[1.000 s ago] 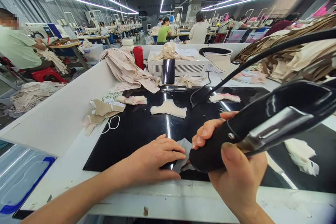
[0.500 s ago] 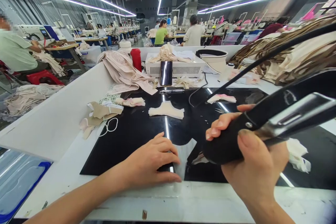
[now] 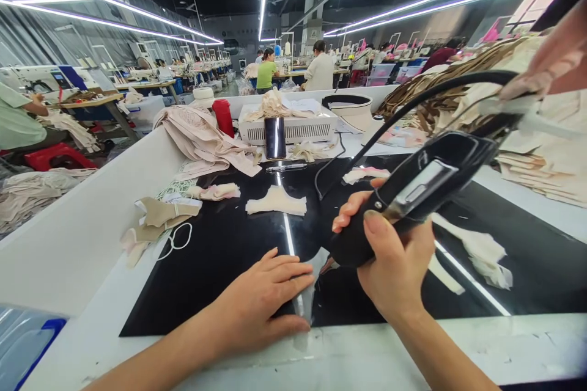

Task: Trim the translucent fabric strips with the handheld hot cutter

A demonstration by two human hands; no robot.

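My left hand [image 3: 270,299] lies flat with its fingers stretched out, on a thin translucent grey piece [image 3: 320,263] at the front of the black board [image 3: 197,275]. My right hand [image 3: 389,256] is wrapped round a black corded hand tool [image 3: 417,186] with a silver inset and a screw; its exact kind is unclear. A black cord [image 3: 413,104] loops behind the tool. Ahead of my left hand rests a cream fabric piece [image 3: 276,200]. Crumpled white fabric [image 3: 481,250] lies to the right of my right hand, with a white strip [image 3: 444,275] near it.
Another person's blurred hand [image 3: 557,55] is at the upper right, near the cord. Beige fabric [image 3: 206,131] is heaped at left; a phone [image 3: 275,137] leans on a white vented box [image 3: 298,128]. A red container [image 3: 223,117] stands behind. Stacked fabric [image 3: 545,177] fills the right.
The view has shifted, and the tool in my right hand is lower and further left in the picture. Another person's hand has appeared at the upper right. My left hand stays on the grey piece.
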